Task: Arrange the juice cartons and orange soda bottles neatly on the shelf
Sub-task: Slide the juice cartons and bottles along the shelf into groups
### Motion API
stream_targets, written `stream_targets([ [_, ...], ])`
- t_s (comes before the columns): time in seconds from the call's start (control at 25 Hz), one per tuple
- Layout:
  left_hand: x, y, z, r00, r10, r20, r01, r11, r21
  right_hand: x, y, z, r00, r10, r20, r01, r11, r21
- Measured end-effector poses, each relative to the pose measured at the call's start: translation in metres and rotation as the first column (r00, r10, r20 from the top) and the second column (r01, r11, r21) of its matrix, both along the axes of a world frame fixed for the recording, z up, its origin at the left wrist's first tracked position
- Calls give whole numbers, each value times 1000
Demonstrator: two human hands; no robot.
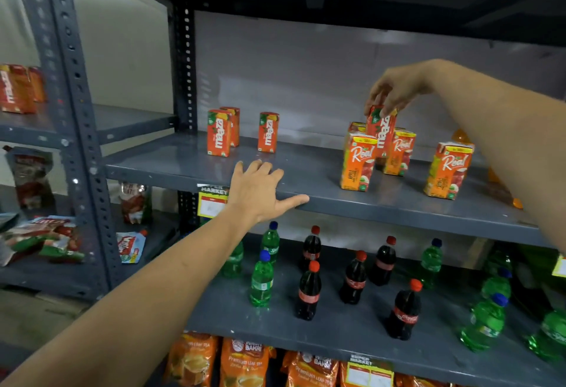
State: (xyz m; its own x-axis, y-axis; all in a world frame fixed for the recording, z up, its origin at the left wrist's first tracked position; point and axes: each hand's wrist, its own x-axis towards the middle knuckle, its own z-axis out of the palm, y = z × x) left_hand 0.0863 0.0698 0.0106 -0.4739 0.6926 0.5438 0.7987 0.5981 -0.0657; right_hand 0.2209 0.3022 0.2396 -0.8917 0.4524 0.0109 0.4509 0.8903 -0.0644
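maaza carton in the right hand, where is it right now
The Maaza carton is pinched at its top by the right hand, among the Real cartons on the shelf's right side.

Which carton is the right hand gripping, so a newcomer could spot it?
Look at the grey middle shelf, right half, where orange Real cartons cluster. Among them, the right hand pinches the top of a red-orange Maaza carton. It alone there carries the vertical white Maaza lettering, rising above its neighbours.

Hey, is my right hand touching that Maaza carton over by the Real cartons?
Touching. The head view shows the right hand pinching the top of the Maaza carton, fingertips overlapping its upper edge.
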Motion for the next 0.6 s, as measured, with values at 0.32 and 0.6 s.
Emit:
stream_targets([
  [0.32,-67,-50,33,944,-17,330,115,953,-281,-111,-80,5,1000,19,-8,-19,999,28],
  [0.6,-83,-54,29,923,-88,375,204,937,-282,-181,-131,-29,999,39,25,-39,999,14],
])
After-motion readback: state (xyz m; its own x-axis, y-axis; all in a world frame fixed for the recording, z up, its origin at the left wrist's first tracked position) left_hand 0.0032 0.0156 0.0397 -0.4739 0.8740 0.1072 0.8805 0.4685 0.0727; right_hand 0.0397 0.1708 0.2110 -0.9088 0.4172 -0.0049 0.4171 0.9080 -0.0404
